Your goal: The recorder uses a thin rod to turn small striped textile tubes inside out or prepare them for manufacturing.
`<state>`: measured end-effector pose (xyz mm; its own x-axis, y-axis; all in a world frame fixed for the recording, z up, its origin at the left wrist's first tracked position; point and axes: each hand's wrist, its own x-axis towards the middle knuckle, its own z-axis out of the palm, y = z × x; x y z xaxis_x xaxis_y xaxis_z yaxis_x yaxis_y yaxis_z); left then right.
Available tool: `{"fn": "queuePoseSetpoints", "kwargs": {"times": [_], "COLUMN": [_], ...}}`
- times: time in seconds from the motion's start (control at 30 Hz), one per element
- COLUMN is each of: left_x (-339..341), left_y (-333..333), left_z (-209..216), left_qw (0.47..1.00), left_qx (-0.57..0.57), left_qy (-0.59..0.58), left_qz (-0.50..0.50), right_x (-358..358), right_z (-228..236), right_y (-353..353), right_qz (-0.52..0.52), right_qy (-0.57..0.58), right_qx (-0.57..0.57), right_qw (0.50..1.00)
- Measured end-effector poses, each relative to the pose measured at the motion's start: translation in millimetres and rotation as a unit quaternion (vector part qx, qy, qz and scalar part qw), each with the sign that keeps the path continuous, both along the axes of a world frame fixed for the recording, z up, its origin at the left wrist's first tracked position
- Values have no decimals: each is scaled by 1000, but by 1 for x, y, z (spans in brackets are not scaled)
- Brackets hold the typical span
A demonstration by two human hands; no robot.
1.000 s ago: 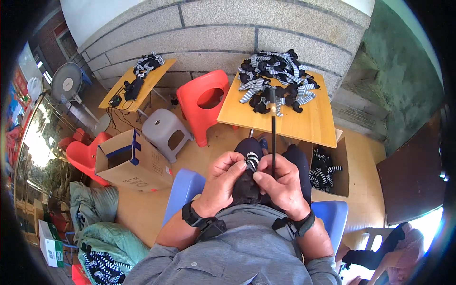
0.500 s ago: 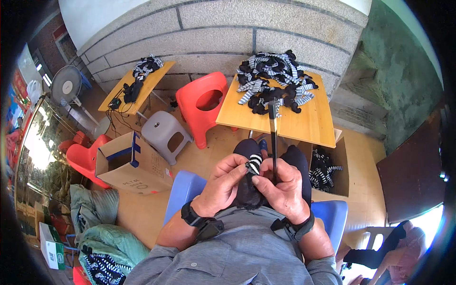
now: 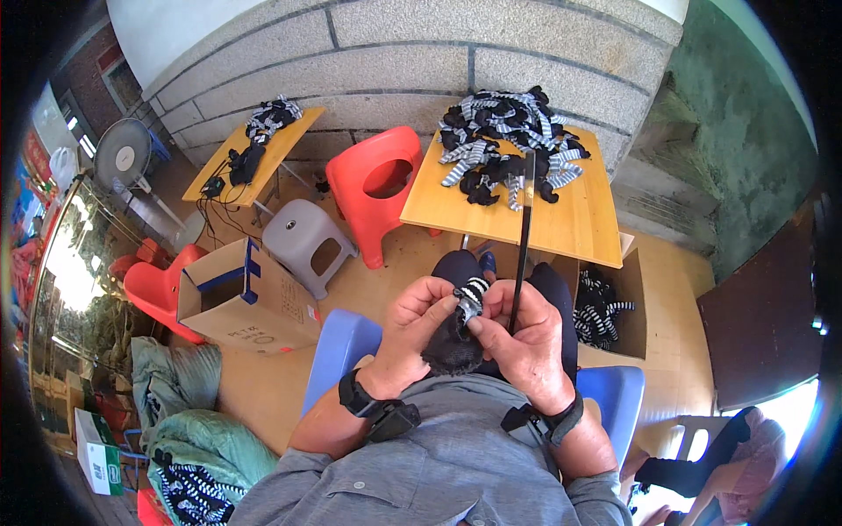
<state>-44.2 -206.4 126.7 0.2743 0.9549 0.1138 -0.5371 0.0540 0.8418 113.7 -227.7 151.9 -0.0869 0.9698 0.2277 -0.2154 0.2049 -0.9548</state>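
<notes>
My left hand [image 3: 410, 321] and my right hand [image 3: 523, 337] meet in front of my chest, both gripping a black sock with a black-and-white striped cuff [image 3: 460, 326]. A thin black rod [image 3: 523, 238] stands upright between my right fingers and rises toward the table. Ahead of my knees is a wooden table [image 3: 561, 223] with a heap of black and striped socks [image 3: 509, 140] on its far half.
A cardboard box of striped socks [image 3: 605, 309] sits under the table at the right. A red chair [image 3: 373, 197], a grey stool [image 3: 307, 245] and an open cardboard box [image 3: 241, 294] stand to the left. A second wooden table [image 3: 254, 158] carries more socks.
Both hands have kept working the sock at my chest; the striped cuff has shifted slightly between my fingers. The rod stays upright.
</notes>
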Motion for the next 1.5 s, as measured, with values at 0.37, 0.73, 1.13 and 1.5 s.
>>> {"fn": "queuePoseSetpoints", "kwargs": {"times": [0.37, 0.73, 1.13, 1.5], "left_x": [-8, -15, -15, -7], "left_y": [3, 8, -4, -12], "left_z": [13, 7, 24, 21], "left_qw": [996, 994, 916, 975], "left_qx": [4, 12, 129, 61], "left_qy": [81, 10, 364, 113], "left_qz": [-41, -105, 109, 181], "right_x": [8, 11, 9, 8], "right_z": [-4, 7, 9, -6], "right_y": [-1, 5, 2, 1], "right_qz": [-18, 13, -2, 29], "right_qy": [-115, 59, 48, 59], "right_qx": [20, -140, -123, -55], "right_qw": [993, 988, 991, 996]}}
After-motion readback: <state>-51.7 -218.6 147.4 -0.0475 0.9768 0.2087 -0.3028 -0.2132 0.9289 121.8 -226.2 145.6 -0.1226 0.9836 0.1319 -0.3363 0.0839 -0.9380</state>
